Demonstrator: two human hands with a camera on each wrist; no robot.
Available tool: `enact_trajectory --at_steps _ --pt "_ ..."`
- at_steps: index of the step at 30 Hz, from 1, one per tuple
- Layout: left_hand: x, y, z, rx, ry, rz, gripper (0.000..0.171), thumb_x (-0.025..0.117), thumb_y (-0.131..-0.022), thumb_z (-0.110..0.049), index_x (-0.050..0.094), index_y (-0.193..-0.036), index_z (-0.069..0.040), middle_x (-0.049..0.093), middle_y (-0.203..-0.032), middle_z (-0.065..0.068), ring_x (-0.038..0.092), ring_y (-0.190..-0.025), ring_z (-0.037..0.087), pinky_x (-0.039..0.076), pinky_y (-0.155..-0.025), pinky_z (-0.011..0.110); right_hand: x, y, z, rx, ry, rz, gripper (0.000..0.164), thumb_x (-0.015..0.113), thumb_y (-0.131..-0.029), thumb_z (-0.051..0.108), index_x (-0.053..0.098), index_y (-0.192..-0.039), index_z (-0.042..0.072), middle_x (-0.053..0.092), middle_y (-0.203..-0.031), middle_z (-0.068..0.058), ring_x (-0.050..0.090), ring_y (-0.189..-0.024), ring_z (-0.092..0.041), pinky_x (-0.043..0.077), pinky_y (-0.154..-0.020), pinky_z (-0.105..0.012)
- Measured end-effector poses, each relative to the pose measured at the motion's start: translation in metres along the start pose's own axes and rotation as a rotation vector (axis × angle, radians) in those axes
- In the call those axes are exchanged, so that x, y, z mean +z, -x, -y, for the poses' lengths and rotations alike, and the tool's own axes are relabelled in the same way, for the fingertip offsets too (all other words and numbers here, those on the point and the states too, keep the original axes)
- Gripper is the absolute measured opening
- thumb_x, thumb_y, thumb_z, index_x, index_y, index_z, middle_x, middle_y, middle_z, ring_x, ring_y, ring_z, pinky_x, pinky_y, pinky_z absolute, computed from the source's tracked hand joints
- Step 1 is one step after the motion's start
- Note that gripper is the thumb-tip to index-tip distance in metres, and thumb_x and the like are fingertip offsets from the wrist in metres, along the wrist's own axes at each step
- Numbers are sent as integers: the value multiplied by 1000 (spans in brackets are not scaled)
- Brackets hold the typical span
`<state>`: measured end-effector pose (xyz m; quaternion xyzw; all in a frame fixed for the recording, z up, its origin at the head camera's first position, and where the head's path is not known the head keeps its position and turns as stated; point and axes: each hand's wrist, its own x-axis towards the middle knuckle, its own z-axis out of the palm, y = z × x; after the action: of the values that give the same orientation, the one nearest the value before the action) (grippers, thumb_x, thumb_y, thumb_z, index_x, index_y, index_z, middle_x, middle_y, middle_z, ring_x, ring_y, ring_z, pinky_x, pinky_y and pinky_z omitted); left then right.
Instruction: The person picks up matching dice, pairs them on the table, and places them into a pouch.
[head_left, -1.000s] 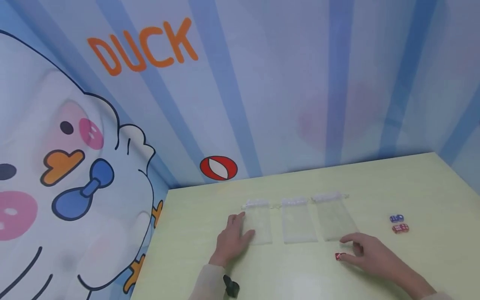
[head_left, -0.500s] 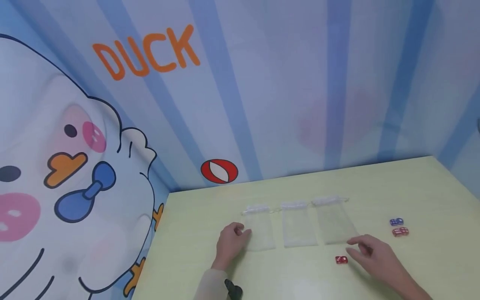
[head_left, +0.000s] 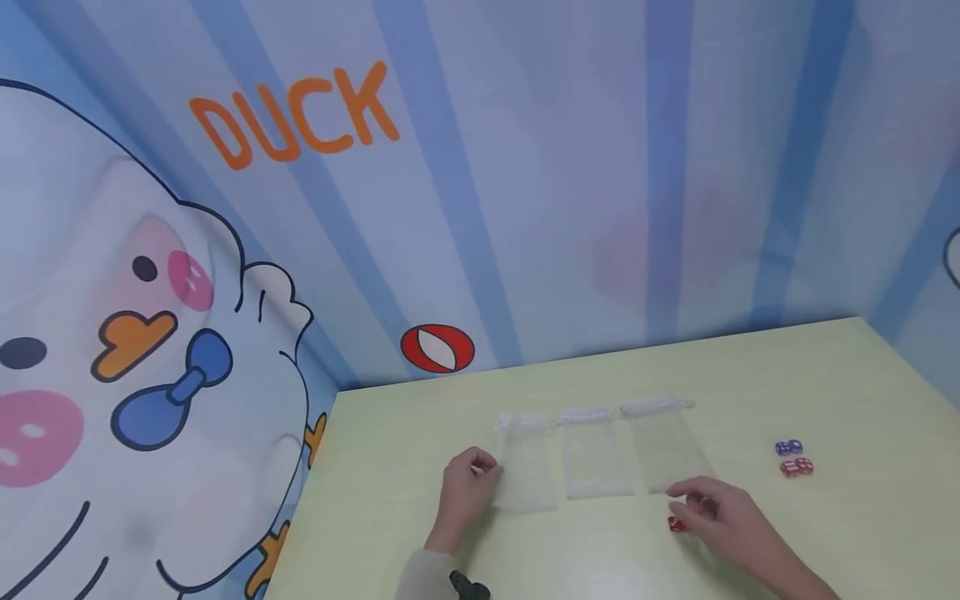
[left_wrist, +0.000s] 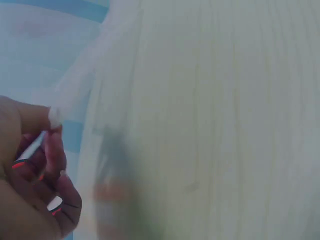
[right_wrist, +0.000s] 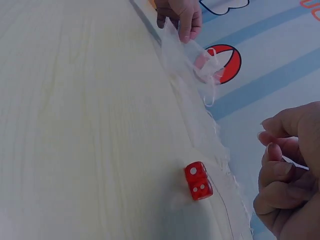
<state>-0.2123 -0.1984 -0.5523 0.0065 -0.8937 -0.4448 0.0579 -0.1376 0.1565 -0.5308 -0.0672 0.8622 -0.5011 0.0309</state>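
Observation:
Three sheer white drawstring bags lie in a row on the table in the head view: a left bag (head_left: 527, 475), a middle bag (head_left: 597, 458) and a right bag (head_left: 667, 446). My left hand (head_left: 463, 496) pinches the left bag's near side edge between thumb and forefinger, and the right wrist view shows that edge raised. Two red dice (right_wrist: 198, 181) sit side by side in front of the right bag. Over them hovers my right hand (head_left: 723, 521), fingers loosely bent and holding nothing; it partly hides the dice in the head view.
Farther right on the pale wooden table (head_left: 847, 383) lie a blue dice pair (head_left: 789, 447) and another red pair (head_left: 797, 467). A printed backdrop (head_left: 555, 183) with a duck stands along the back and left edges.
My left hand has gone from resting on the left bag to pinching its edge, and the bag has shifted slightly. My right hand drew away from the red dice, then came back over them.

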Motion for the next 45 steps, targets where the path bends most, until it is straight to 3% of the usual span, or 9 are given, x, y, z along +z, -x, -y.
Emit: enact_trajectory --at_steps 8,15,20,26,33,37,40,43,45 --pt "-2 22 -27 137 265 20 8 75 -87 -9 68 -85 -9 64 -82 -1 57 -72 11 47 -64 22 19 -11 20 -127 -76 81 23 69 -93 18 70 -107 0 55 -72 4 47 -60 -5 43 -54 -24" --pt "8 40 -41 251 430 117 8 76 -85 -5 69 -85 -8 66 -83 3 57 -72 8 43 -58 18 33 -20 41 -177 -230 65 40 69 -94 19 61 -123 -8 65 -83 -1 61 -66 -11 47 -56 -25" --pt "18 46 -46 325 491 189 8 74 -85 -1 67 -86 -4 65 -86 6 55 -74 6 42 -57 16 33 -18 44 -206 -236 47 33 69 -94 16 66 -118 -5 73 -92 -7 68 -75 -15 49 -56 -26" --pt "26 51 -55 314 461 225 10 74 -84 2 66 -87 -3 64 -86 14 54 -72 5 43 -57 15 31 -17 43 -249 -183 76 28 67 -95 17 69 -112 -5 74 -92 -10 70 -77 -17 52 -59 -27" --pt "14 62 -83 321 428 227 13 74 -84 2 65 -94 1 64 -92 18 55 -70 5 45 -57 15 28 -17 42 -233 -151 58 29 69 -94 19 70 -112 -4 74 -89 -9 71 -76 -18 52 -59 -26" --pt "11 62 -82 306 447 211 31 74 -83 6 64 -112 -1 64 -98 18 58 -71 7 47 -58 17 27 -17 42 -208 -169 69 31 71 -92 18 69 -110 -7 74 -87 -9 71 -77 -19 51 -57 -26" --pt "11 61 -79 308 448 222 52 73 -83 7 56 -130 -8 65 -104 15 60 -73 9 48 -59 20 26 -16 43 -176 -173 97 30 71 -92 17 70 -109 -8 74 -86 -9 69 -74 -18 48 -55 -24" --pt "10 62 -80 394 345 226 55 73 -86 2 53 -134 -14 69 -105 7 61 -74 8 49 -60 21 25 -15 43 -152 -171 125 29 71 -91 17 70 -108 -7 74 -85 -8 67 -73 -18 46 -55 -24" --pt "8 65 -88 475 261 199 48 72 -86 2 56 -130 -11 71 -101 7 62 -72 8 51 -59 23 24 -15 44 -144 -163 138 29 71 -91 17 70 -108 -7 73 -84 -7 65 -70 -17 45 -54 -24"
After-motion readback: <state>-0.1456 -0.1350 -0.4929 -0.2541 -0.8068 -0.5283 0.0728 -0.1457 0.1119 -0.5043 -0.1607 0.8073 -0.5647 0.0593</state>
